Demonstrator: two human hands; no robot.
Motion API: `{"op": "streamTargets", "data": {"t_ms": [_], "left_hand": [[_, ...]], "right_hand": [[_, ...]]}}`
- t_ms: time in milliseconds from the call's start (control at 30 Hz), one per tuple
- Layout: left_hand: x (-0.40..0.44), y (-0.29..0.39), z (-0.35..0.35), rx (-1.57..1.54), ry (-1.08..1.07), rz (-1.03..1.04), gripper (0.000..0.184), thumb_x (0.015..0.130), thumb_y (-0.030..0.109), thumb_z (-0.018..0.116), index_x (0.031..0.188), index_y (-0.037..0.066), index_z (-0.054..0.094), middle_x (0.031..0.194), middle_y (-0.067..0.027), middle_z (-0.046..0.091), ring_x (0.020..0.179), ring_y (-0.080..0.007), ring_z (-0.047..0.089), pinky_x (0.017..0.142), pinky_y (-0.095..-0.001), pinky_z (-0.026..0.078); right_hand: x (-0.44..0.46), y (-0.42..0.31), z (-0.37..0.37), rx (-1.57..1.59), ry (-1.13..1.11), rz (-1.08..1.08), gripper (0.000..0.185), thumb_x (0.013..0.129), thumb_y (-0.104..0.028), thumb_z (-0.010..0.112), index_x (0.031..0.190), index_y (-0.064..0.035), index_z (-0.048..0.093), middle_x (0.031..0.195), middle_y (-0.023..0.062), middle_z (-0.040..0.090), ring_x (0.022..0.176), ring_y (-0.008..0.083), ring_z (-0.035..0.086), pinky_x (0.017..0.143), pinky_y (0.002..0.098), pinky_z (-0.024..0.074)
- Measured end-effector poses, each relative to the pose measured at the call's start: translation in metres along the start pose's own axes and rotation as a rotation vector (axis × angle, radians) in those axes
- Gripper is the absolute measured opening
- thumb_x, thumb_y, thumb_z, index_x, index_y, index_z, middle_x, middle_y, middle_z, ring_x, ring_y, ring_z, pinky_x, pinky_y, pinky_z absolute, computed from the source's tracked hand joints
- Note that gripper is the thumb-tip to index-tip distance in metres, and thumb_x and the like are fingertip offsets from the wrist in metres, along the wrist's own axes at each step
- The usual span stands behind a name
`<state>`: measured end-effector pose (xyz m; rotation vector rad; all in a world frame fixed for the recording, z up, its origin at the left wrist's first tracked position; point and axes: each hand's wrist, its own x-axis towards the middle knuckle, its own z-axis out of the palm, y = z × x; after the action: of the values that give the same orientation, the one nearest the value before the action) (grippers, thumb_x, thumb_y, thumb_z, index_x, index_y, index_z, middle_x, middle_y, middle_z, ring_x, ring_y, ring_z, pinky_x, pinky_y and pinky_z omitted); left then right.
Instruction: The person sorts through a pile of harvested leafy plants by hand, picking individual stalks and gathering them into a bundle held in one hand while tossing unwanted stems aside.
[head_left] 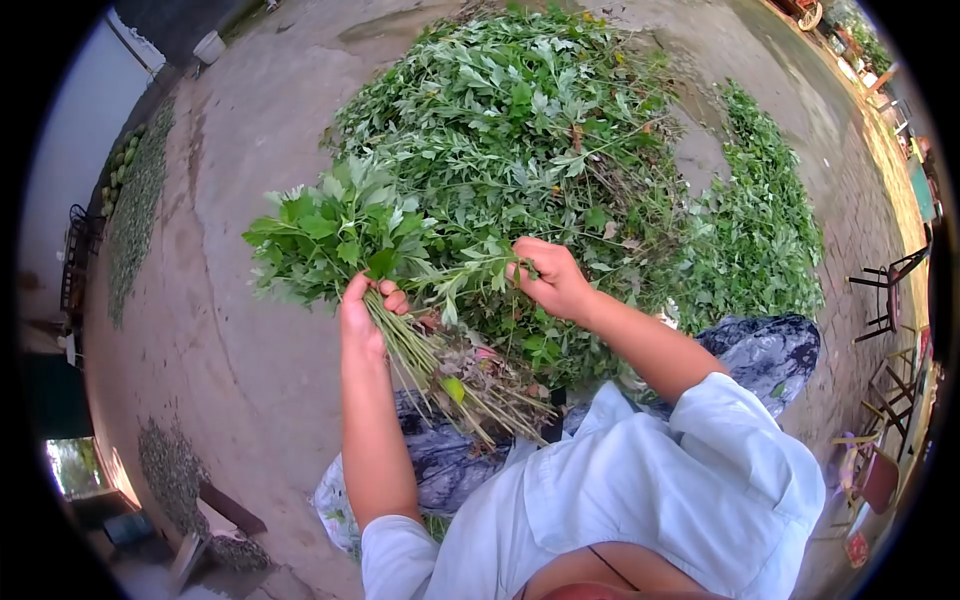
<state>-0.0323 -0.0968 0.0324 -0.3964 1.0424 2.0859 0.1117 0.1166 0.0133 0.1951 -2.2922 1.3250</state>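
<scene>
My left hand (368, 312) is wrapped round the stems of a leafy green bunch (335, 232); its leaves spread to the upper left and its bare stems run down to the right. To the right, my right hand (548, 278) pinches the stem of a leafy sprig (462, 278), whose leaves reach toward the bunch. Beneath and beyond both hands lies a large heap of cut green plants (510, 130), with brown, dry bits on its right side.
A smaller green pile (755, 215) lies on the concrete at the right. Chairs (885, 290) stand along the right edge. A white bucket (209, 47) is at the upper left. Dried plant matter (170, 470) lies at the lower left, beside a strip of it farther up.
</scene>
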Motion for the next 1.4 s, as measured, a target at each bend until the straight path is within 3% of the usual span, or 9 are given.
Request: {"op": "streamTargets", "data": {"t_ms": [333, 400, 600, 667, 733, 800, 867, 1167, 1400], "left_hand": [[-0.002, -0.006, 0.014, 0.04, -0.077, -0.025, 0.016, 0.083, 0.022, 0.043, 0.075, 0.009, 0.049, 0.059, -0.0008, 0.045, 0.046, -0.0114, 0.038, 0.045, -0.0244, 0.032], [0.004, -0.003, 0.009, 0.018, -0.09, -0.03, 0.016, 0.082, 0.022, 0.045, 0.072, 0.01, 0.045, 0.059, -0.0026, 0.045, 0.045, -0.0127, 0.04, 0.045, -0.0255, 0.032], [0.001, -0.003, 0.01, 0.015, -0.114, -0.024, 0.016, 0.081, 0.021, 0.046, 0.069, 0.01, 0.042, 0.059, -0.0033, 0.046, 0.045, -0.0134, 0.041, 0.045, -0.0262, 0.032], [0.0, -0.003, 0.011, 0.022, -0.11, -0.007, 0.016, 0.081, 0.02, 0.046, 0.07, 0.01, 0.043, 0.059, -0.0029, 0.046, 0.046, -0.0132, 0.041, 0.045, -0.0261, 0.032], [-0.001, -0.003, 0.011, 0.049, -0.079, -0.02, 0.015, 0.081, 0.02, 0.045, 0.071, 0.009, 0.044, 0.059, -0.002, 0.045, 0.046, -0.0128, 0.04, 0.045, -0.0258, 0.032], [0.003, 0.002, -0.002, 0.031, -0.095, 0.003, 0.016, 0.082, 0.021, 0.044, 0.071, 0.009, 0.045, 0.059, -0.0019, 0.045, 0.046, -0.0128, 0.04, 0.045, -0.0258, 0.032], [0.006, 0.004, -0.008, 0.011, -0.112, 0.022, 0.017, 0.082, 0.021, 0.044, 0.07, 0.009, 0.045, 0.058, -0.0018, 0.045, 0.046, -0.0128, 0.04, 0.045, -0.0259, 0.032], [0.004, 0.003, -0.002, 0.026, -0.011, -0.004, 0.017, 0.08, 0.019, 0.046, 0.066, 0.011, 0.04, 0.058, -0.0026, 0.045, 0.045, -0.0131, 0.039, 0.045, -0.0263, 0.032], [0.003, 0.001, -0.001, 0.051, -0.007, 0.056, 0.014, 0.082, 0.02, 0.046, 0.072, 0.011, 0.044, 0.059, -0.0009, 0.045, 0.045, -0.0111, 0.038, 0.044, -0.025, 0.032]], "right_hand": [[-0.004, -0.001, 0.006, 0.556, 0.319, 0.471, 0.012, 0.083, -0.013, 0.053, 0.082, -0.0014, 0.053, 0.072, -0.0032, 0.046, 0.064, 0.0063, 0.04, 0.057, 0.0244, 0.0358], [0.003, 0.0, -0.001, 0.562, 0.155, 0.666, 0.015, 0.083, -0.017, 0.052, 0.083, -0.0018, 0.053, 0.073, -0.0048, 0.045, 0.066, 0.0046, 0.039, 0.057, 0.0223, 0.0346], [0.011, 0.005, 0.003, 0.39, -0.37, 0.491, 0.025, 0.085, -0.029, 0.049, 0.084, -0.0044, 0.052, 0.063, -0.0003, 0.043, 0.059, 0.0077, 0.036, 0.053, 0.0242, 0.0332], [0.015, -0.001, 0.001, 0.312, -0.317, 0.494, 0.026, 0.086, -0.029, 0.047, 0.082, -0.0037, 0.052, 0.062, -0.0014, 0.041, 0.059, 0.0074, 0.036, 0.052, 0.024, 0.0327], [0.01, 0.013, 0.004, 0.4, 0.11, 0.456, 0.027, 0.089, -0.03, 0.043, 0.077, -0.0052, 0.046, 0.059, -0.0024, 0.039, 0.056, 0.0052, 0.033, 0.05, 0.0218, 0.0318], [0.013, 0.012, -0.022, 0.715, 0.591, 0.78, 0.028, 0.09, -0.033, 0.039, 0.073, -0.01, 0.039, 0.059, -0.0024, 0.036, 0.047, 0.0067, 0.034, 0.044, 0.0231, 0.0324], [0.009, 0.024, -0.039, 0.667, 0.827, 0.697, 0.029, 0.089, -0.035, 0.04, 0.077, -0.0082, 0.038, 0.056, 0.0004, 0.033, 0.051, 0.0104, 0.034, 0.052, 0.0265, 0.036], [0.004, 0.035, -0.095, 1.354, 0.688, 0.543, 0.026, 0.089, -0.036, 0.041, 0.075, -0.0136, 0.039, 0.069, 0.0011, 0.041, 0.057, 0.0111, 0.036, 0.064, 0.0302, 0.0395], [-0.016, 0.037, -0.12, 1.524, 0.543, 0.552, 0.029, 0.089, -0.034, 0.039, 0.068, -0.0134, 0.038, 0.05, -0.0056, 0.024, 0.04, 0.0059, 0.02, 0.037, 0.0204, 0.0185]]}}
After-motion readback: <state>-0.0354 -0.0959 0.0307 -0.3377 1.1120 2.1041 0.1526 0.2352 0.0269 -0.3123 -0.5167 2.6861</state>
